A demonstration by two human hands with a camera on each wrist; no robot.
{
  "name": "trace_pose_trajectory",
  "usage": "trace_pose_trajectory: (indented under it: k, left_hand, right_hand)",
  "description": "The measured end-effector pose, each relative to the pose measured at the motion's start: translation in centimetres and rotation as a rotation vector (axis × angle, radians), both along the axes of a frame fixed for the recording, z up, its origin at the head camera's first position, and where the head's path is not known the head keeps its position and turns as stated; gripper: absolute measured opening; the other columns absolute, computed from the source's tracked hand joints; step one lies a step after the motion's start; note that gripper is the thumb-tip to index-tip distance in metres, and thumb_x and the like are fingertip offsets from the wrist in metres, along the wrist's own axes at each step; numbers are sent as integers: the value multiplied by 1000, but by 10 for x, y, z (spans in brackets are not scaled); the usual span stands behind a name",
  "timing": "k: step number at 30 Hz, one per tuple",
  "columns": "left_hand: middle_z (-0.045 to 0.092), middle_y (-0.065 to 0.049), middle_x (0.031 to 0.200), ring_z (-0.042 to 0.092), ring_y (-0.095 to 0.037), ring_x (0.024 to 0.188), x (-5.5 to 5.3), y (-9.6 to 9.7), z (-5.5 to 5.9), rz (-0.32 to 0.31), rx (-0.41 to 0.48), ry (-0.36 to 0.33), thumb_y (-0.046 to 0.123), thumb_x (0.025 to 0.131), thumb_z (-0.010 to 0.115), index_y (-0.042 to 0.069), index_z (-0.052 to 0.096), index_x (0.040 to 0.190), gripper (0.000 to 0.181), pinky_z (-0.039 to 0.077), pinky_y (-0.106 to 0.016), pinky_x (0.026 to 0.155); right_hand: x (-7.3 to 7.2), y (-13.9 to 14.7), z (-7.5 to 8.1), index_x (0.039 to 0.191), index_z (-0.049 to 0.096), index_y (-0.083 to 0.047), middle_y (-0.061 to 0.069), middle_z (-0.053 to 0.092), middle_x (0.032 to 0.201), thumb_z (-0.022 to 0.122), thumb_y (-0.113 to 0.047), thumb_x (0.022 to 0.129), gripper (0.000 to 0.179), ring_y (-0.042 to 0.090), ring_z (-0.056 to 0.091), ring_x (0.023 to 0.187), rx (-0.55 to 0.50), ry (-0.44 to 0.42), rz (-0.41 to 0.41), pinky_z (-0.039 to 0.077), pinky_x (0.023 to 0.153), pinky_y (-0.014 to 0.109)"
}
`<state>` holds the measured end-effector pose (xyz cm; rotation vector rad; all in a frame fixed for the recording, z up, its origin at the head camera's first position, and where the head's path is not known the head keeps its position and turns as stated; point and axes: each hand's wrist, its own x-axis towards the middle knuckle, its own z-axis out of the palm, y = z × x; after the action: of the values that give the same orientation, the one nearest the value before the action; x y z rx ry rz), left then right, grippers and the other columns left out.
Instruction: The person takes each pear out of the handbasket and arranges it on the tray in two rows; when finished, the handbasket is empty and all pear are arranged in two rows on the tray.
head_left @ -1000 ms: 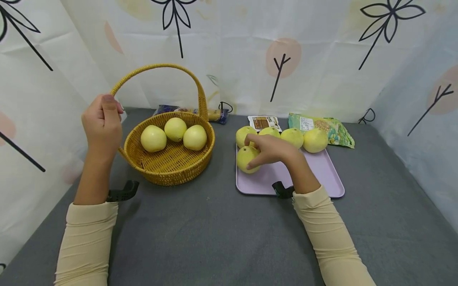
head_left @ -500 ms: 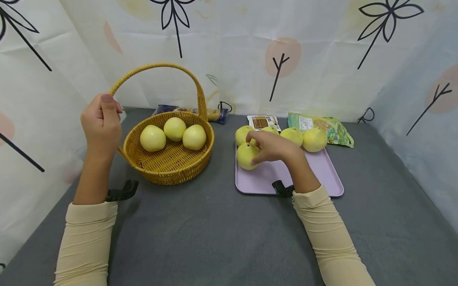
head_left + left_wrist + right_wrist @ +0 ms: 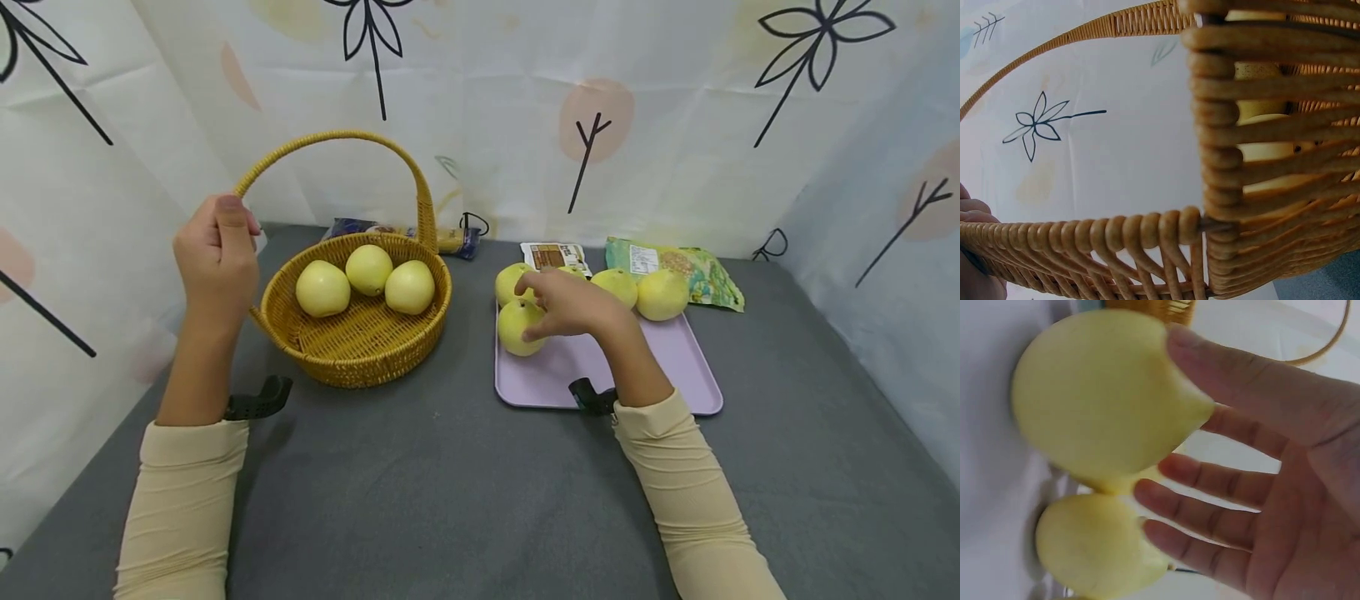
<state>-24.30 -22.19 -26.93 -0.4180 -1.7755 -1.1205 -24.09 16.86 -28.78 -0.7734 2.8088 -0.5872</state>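
Note:
My left hand (image 3: 219, 254) grips the left side of the arched handle of a yellow woven basket (image 3: 360, 373). Three pale yellow pears lie in the basket, among them one pear (image 3: 322, 289) at the left. In the left wrist view, the handle and the basket wall fill much of the frame. Over a lilac tray (image 3: 577, 367), my right hand (image 3: 577, 304) is spread loosely around a yellow-green pear (image 3: 519, 332) at the tray's left side. Its thumb lies against the pear (image 3: 1097, 394) in the right wrist view, while the other fingers extend past it, fairly straight.
Several more pears line the tray's back edge, including a pear (image 3: 662, 295) at the right. Behind it lie a brown-and-white packet (image 3: 557, 256) and a green bag (image 3: 697, 275). A blue-and-yellow package (image 3: 453, 242) lies behind the basket. A patterned curtain (image 3: 495, 125) encloses the grey table (image 3: 435, 492).
The front-left pear has shifted slightly toward the back of the tray. My right hand's fingers have risen slightly around it. The left hand and basket have stayed in place.

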Motion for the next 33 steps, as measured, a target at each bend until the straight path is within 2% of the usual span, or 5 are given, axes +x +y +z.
trace_pose_trajectory:
  k: [3,9,16,25,33]
  left_hand:
    - [42,9,56,32,-4,48,1,0,0,-3,1,-1,16,108,46,-9,53,73,43,24,-16,48]
    - [42,10,56,32,-4,48,1,2,2,-3,-2,-5,17,108,46,-10,53,73,44,24,-16,48]
    - [42,10,56,33,-4,48,2,2,1,9,1,-15,17,108,46,-9,53,73,44,24,-17,49]
    - [42,9,55,33,-4,48,3,2,1,-1,2,-4,15,108,46,-11,52,73,43,24,-16,48]
    - [42,11,56,34,-3,49,1,1,1,10,-4,-2,13,107,46,-11,52,73,42,25,-16,49]
  right_hand:
    - [-1,-10,4,90,68,-5,7,60,87,80,-25,88,24,22,55,77,-95,68,9,45,70,37]
    - [-9,-50,5,58,40,-13,-1,33,53,58,-34,103,53,12,25,48,-294,131,-47,24,50,29]
    - [-30,-116,-2,103,66,-3,9,65,99,50,-7,103,17,22,60,89,-186,239,-21,48,77,34]
    - [-49,-176,-22,142,47,-15,12,53,127,55,-42,103,48,24,61,94,208,182,-144,52,76,36]
    - [-62,-184,-19,155,31,-21,18,41,143,70,-39,94,75,32,56,109,198,24,-172,51,80,42]
